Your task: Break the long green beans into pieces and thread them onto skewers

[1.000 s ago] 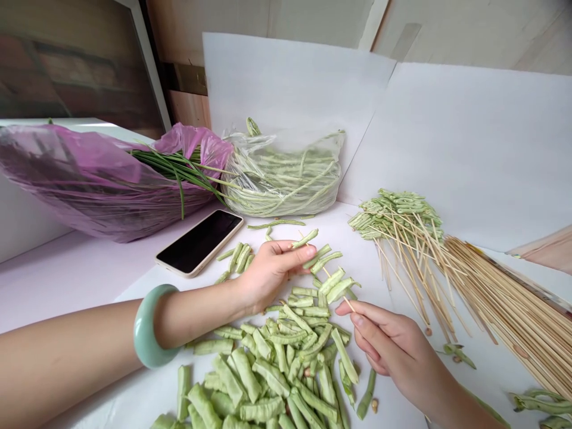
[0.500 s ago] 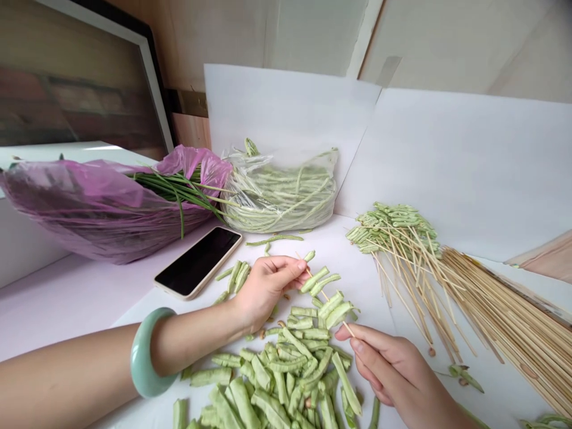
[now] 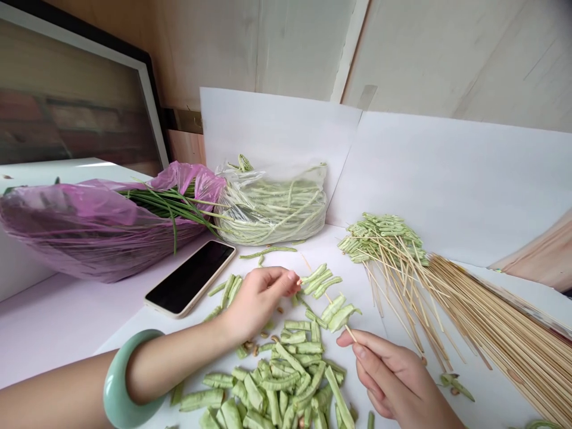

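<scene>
My right hand [image 3: 395, 372] pinches the lower end of a thin wooden skewer [image 3: 351, 334], which points up and to the left. Several cut green bean pieces are threaded crosswise on it: a lower group [image 3: 342, 317] near my right fingers and an upper group [image 3: 328, 287] with a gap between. My left hand [image 3: 257, 301], with a pale green bangle [image 3: 114, 381] on the wrist, has thumb and fingers closed at the left end of the uppermost bean piece [image 3: 313, 273]. The skewer's tip shows bare above it. Below both hands lies a loose pile of cut bean pieces [image 3: 290, 375].
Finished bean skewers [image 3: 384, 235] lie stacked at the right, beside a bundle of bare skewers [image 3: 496, 322]. A phone [image 3: 190, 279] rests at the left. Behind are a purple bag [image 3: 89, 232] of green stalks and a clear bag [image 3: 277, 205] of long beans.
The uppermost bean piece has slid down from the skewer's tip to lie against the other upper pieces. My left hand moved with it, and the camera view has shifted slightly.
</scene>
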Available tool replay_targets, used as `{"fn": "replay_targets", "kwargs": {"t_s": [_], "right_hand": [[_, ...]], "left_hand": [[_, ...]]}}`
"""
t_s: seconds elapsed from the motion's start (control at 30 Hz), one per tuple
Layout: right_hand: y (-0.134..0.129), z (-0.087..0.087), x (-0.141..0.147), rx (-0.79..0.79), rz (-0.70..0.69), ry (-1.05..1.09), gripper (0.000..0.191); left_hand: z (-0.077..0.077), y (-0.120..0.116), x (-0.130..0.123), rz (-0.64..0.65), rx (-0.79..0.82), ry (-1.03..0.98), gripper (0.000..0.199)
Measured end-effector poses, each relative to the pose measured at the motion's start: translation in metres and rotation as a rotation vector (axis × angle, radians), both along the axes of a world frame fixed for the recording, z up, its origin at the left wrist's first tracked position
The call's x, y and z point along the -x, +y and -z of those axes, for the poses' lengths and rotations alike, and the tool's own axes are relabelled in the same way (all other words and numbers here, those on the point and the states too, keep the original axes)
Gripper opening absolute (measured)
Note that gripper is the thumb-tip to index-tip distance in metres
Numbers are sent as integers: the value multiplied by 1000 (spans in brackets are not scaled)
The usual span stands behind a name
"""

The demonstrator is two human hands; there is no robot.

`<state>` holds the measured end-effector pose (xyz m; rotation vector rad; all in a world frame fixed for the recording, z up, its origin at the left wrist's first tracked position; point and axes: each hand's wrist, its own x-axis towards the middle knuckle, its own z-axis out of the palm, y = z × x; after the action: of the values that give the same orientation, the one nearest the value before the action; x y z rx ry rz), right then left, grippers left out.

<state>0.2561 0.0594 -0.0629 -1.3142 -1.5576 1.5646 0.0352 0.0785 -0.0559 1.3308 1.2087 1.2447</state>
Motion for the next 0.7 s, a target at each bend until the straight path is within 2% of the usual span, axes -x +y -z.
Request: {"fn": "replay_targets", "kwargs": {"t_s": [0.1, 0.17, 0.23, 0.33, 0.43, 0.53, 0.6, 0.7], "right_hand": [[0, -2, 0, -1, 99, 22, 56], [0, -1, -1, -12, 141, 40, 57], [0, 0, -1, -26, 158, 49, 57], [-1, 1, -3, -60, 156, 33, 57], [-2, -1, -5, -127, 139, -37, 57], [-3, -4, -6, -203, 112, -142, 53], [-3, -5, -6, -248, 66, -188, 48], [-4, -5, -4, -285, -29, -212, 43]], "left_hand": [[-2, -3, 5, 196, -157, 418, 18], [-1, -5, 6, 336, -255, 582, 19], [0, -6, 7, 412, -300, 647, 22], [1, -7, 5, 366, -285, 644, 22], [-1, -6, 4, 176, -201, 473, 17], [-3, -1, 5, -23, -65, 108, 19], [-2, 3, 6, -99, -27, -93, 23], [4, 9, 9, -154, -39, -272, 22]]}}
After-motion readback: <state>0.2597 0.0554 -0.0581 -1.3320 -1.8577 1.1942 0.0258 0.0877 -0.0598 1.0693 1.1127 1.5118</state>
